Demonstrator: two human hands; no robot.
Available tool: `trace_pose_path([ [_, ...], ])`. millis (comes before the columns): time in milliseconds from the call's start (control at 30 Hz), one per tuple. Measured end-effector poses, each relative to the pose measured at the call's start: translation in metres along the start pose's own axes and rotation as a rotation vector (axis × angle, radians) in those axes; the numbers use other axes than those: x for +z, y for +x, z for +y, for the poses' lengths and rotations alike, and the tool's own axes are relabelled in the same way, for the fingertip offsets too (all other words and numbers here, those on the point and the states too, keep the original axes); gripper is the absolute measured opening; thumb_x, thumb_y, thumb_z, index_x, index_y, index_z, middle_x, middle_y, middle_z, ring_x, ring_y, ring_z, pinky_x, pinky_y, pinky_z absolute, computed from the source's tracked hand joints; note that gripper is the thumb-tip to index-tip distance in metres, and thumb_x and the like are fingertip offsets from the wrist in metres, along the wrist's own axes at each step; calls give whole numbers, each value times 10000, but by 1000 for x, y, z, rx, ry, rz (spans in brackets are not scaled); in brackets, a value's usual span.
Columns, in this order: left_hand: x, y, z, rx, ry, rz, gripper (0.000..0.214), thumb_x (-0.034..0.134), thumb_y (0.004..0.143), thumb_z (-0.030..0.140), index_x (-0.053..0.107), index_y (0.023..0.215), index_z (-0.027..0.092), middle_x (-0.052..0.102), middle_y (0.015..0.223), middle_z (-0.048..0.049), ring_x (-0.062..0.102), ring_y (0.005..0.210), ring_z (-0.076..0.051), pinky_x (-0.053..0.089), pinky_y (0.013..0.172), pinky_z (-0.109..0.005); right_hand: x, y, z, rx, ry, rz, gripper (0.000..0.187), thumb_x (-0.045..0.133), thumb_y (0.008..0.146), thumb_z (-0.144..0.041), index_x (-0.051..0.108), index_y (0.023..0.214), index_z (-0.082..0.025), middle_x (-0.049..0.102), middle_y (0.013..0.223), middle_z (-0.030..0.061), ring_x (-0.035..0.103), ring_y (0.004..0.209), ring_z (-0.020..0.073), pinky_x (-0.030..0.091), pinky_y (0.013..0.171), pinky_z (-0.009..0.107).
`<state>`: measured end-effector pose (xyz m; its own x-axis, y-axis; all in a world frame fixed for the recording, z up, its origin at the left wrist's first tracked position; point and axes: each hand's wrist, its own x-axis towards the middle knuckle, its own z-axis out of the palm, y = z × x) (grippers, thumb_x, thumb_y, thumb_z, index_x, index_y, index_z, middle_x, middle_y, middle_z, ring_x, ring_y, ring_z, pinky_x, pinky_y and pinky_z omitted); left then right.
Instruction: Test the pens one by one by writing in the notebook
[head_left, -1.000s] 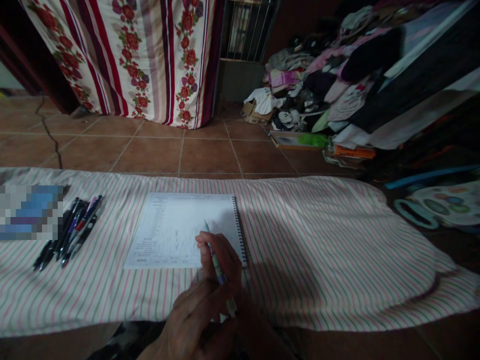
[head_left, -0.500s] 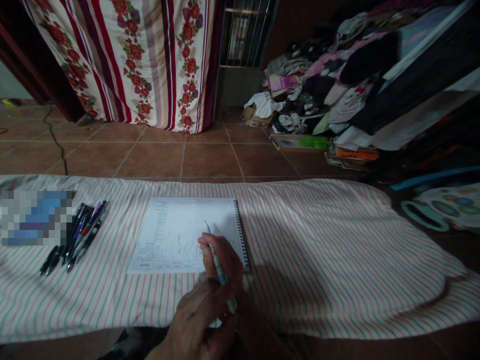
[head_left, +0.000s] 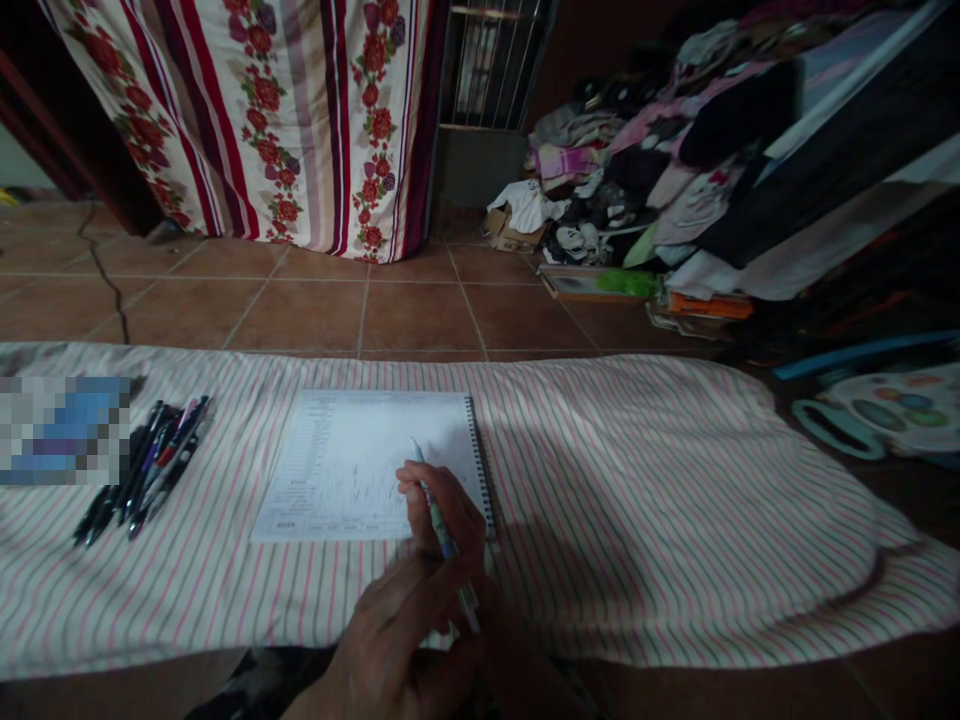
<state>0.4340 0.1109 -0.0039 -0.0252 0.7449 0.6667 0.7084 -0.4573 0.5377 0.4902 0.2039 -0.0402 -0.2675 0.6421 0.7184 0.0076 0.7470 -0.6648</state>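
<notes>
My right hand [head_left: 420, 590] is closed around a light green pen [head_left: 439, 525] in a writing grip. The pen's tip rests on the lower right part of a spiral notebook page [head_left: 352, 460]. The page carries a printed table, and the spiral binding runs down its right edge. The notebook lies on a pink-and-green striped cloth [head_left: 637, 500]. A row of several dark pens [head_left: 146, 470] lies on the cloth to the left of the notebook, well apart from my hand. My left hand is out of sight.
A blurred blue item [head_left: 64, 430] sits at the cloth's left end. Brown floor tiles [head_left: 420, 310] lie beyond it, then a floral striped curtain [head_left: 300, 110]. A heap of clothes and boxes [head_left: 637, 170] fills the back right. A paint palette [head_left: 885, 410] lies at the right.
My hand and the pen have stayed on the page with only slight shifts. The view has wobbled a little up and down.
</notes>
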Motion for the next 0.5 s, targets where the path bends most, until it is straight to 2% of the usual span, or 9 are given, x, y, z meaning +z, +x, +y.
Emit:
trace_pose_path([
  [133,1,0,-2,20,-75,-22,404,489,855,221,425,1244,136,657,796,-64,631,739,-144,541,643,-234,1,1,-1,-19,15,29,250,487,832,-121,565,1050,-214,675,863,29,648,727,140,559,637,256],
  [233,0,0,-2,39,-113,7,431,495,850,196,415,1269,135,658,831,-84,635,795,-166,545,669,-264,2,0,-3,10,10,37,223,491,834,-126,572,1019,-220,681,868,26,650,724,140,561,643,262],
  [333,-2,-2,0,-15,-101,-23,420,498,845,170,434,1259,146,657,858,-84,631,814,-167,541,685,-270,1,0,-6,81,31,-12,215,483,842,-135,576,1022,-206,681,887,42,654,765,153,565,667,284],
  [500,-3,-5,0,-36,-101,-30,427,496,836,114,433,1258,147,651,810,-54,621,786,-145,529,681,-237,0,0,-7,98,29,-60,264,473,847,-138,551,1090,-204,676,902,49,649,797,156,559,709,302],
])
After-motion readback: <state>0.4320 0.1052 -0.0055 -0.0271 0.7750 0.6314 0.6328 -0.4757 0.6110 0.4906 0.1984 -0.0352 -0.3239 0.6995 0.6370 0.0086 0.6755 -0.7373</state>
